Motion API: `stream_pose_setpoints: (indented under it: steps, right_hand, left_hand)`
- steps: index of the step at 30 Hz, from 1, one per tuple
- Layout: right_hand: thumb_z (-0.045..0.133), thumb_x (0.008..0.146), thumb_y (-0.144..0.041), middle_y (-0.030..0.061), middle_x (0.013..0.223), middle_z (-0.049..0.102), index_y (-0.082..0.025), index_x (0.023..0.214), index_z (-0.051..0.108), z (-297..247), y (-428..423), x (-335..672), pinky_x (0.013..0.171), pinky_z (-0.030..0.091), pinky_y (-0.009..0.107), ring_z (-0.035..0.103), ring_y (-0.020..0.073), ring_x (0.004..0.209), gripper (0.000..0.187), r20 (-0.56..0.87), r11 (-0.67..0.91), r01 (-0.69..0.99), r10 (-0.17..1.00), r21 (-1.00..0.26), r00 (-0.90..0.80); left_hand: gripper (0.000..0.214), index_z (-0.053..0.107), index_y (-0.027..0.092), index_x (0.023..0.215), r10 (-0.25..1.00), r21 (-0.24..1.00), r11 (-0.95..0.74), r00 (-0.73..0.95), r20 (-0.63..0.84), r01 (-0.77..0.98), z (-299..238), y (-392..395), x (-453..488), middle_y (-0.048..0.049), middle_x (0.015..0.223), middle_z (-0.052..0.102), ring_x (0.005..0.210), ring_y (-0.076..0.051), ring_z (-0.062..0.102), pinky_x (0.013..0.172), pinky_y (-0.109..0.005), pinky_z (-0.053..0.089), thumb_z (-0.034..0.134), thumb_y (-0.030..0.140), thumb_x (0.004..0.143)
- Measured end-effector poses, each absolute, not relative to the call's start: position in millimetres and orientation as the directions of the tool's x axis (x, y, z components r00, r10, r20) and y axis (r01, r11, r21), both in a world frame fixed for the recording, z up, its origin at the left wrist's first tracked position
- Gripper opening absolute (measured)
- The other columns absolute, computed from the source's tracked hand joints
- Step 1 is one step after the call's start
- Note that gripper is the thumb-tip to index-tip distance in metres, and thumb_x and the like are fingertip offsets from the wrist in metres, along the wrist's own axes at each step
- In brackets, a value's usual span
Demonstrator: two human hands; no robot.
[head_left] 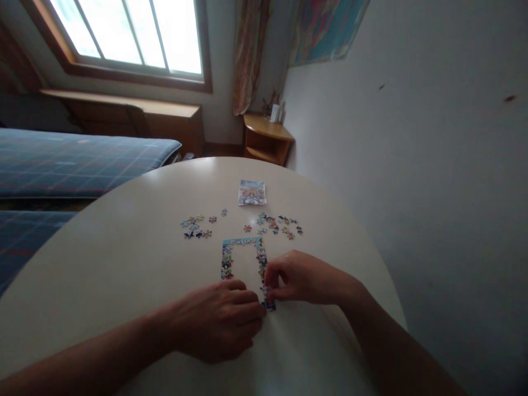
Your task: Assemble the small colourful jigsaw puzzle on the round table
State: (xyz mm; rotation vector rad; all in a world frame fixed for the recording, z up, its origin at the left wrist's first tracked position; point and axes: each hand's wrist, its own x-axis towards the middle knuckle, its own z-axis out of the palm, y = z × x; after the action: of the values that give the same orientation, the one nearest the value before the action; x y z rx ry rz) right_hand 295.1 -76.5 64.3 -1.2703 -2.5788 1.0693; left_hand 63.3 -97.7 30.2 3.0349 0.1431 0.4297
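Observation:
A partly joined jigsaw puzzle border (226,258) lies on the table, its top and both sides showing around a bare middle. My right hand (307,278) reaches in from the right, thumb and forefinger bent together on a jigsaw piece (270,294) low on the border's right side. Across the lower left of the border rests my left hand (225,319), fingers curled close together, their tips by the lower right corner. It hides the border's bottom edge and whatever may be under the fingers.
Loose jigsaw pieces form a left group (196,225) and a right group (272,223) beyond the border. Farther back lies a printed picture packet (252,193). The round white table (124,264) stands near a wall, a plaid mattress (82,162) and a corner shelf (268,129).

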Motion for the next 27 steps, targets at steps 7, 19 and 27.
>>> stream_pose_setpoints:
  steps: [7, 19, 27]
  right_hand:
    - [0.075, 0.079, -0.023, 0.0000, 0.076, 0.072, -0.018, 0.086, 0.074, 65.1, -74.8, 296.6, 0.062, 0.041, 0.022, 0.060, 0.0112, 0.065, 0.008, -0.238, 0.406, 0.676, 0.722, -0.615, -0.650]
    - [0.074, 0.081, -0.028, -0.0007, 0.071, 0.069, -0.018, 0.083, 0.072, 61.3, -73.9, 294.6, 0.057, 0.035, 0.022, 0.056, 0.0102, 0.060, 0.011, -0.241, 0.382, 0.724, 0.766, -0.574, -0.596]
    - [0.075, 0.079, -0.026, -0.0009, 0.073, 0.070, -0.019, 0.082, 0.071, 59.8, -75.0, 295.0, 0.059, 0.036, 0.023, 0.056, 0.0107, 0.063, 0.008, -0.218, 0.395, 0.716, 0.770, -0.575, -0.600]
  left_hand:
    - [0.011, 0.061, 0.015, 0.092, 0.098, 0.080, -0.994, 0.957, 0.272, 0.079, 31.1, -97.8, 64.5, -0.0057, 0.091, 0.068, 0.078, -0.018, 0.061, 0.075, -0.034, 0.050, 0.052, 0.021, 0.093]
    - [0.007, 0.060, 0.016, 0.091, 0.097, 0.085, -0.993, 0.953, 0.287, 0.076, 33.1, -98.2, 65.0, -0.0042, 0.088, 0.066, 0.073, -0.017, 0.059, 0.072, -0.034, 0.049, 0.054, 0.020, 0.092]
    - [0.011, 0.061, 0.016, 0.091, 0.113, 0.112, -0.990, 0.954, 0.278, 0.084, 30.7, -98.2, 65.5, -0.0045, 0.095, 0.069, 0.077, -0.017, 0.061, 0.070, -0.034, 0.050, 0.052, 0.021, 0.094]
